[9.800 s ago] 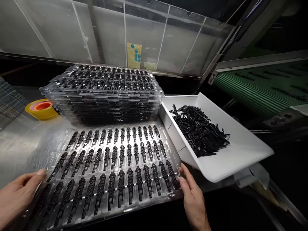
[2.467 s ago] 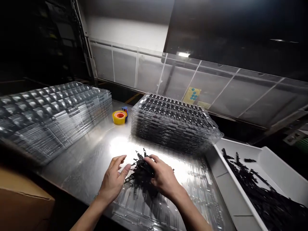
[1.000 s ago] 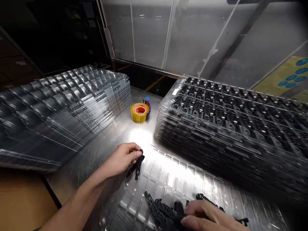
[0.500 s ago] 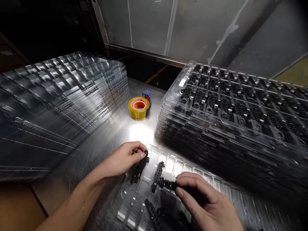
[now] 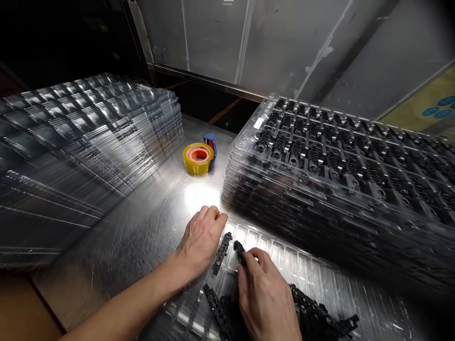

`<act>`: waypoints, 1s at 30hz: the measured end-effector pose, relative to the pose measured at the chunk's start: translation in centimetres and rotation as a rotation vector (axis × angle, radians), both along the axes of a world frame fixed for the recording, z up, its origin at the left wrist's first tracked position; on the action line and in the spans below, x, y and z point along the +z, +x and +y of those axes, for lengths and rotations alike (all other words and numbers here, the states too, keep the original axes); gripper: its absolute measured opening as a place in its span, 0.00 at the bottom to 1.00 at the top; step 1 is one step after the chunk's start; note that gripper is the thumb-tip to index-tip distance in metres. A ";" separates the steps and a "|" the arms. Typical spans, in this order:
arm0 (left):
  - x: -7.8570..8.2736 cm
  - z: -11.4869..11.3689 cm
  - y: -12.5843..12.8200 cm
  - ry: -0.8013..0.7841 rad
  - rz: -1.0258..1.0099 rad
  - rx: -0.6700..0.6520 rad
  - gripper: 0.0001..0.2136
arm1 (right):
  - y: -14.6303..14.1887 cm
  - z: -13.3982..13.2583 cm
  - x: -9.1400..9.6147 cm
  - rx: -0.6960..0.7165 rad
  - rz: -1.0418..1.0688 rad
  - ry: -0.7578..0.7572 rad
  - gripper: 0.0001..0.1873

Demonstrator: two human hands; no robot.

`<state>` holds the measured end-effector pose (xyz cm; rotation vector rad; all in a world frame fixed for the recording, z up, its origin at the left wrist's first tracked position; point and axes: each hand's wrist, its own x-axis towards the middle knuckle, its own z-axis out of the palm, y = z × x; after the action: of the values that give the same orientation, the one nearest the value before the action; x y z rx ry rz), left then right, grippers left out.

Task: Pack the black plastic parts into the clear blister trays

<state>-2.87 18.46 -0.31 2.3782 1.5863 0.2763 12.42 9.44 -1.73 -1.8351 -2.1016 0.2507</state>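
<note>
Far left there's a stack of empty clear blister trays (image 5: 81,137), way too many layers to count, nothing in the pockets. A cardboard box corner (image 5: 17,312) pokes in at the bottom left. One roll of yellow tape (image 5: 197,158) sits on the steel table (image 5: 142,227) between the two stacks, with something blue right behind it.

The left hand (image 5: 202,239) is loosely curled with its knuckles up, sitting on the left end of the single clear tray (image 5: 284,260) that lies flat on the table. Just beside its fingers is one black part (image 5: 221,247), lying lengthwise in the tray's end pocket. Can't tell whether the fingers are actually touching it.

Next pocket over is a second black part (image 5: 239,249). The right hand (image 5: 265,298) has its fingers held together, with the tips down on that part. So that's two parts seated, and the other pockets I can see are bare.

Under and to the right of that hand, a loose pile (image 5: 313,317) of the same black parts lies on the tray, too tangled to count.

Behind that is one stack of filled trays (image 5: 337,180), with a black part in every visible pocket of the top one. A yellow sheet (image 5: 426,111) with blue dots is at the far right.
</note>
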 end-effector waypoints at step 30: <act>1.6 -3.2 -4.1 -0.179 -0.062 0.154 0.14 | -1.0 1.6 0.7 0.054 -0.158 0.016 0.09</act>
<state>-6.94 15.22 1.32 2.0990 1.6919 0.2251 11.45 11.06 -1.06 -1.8450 -2.2536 0.1044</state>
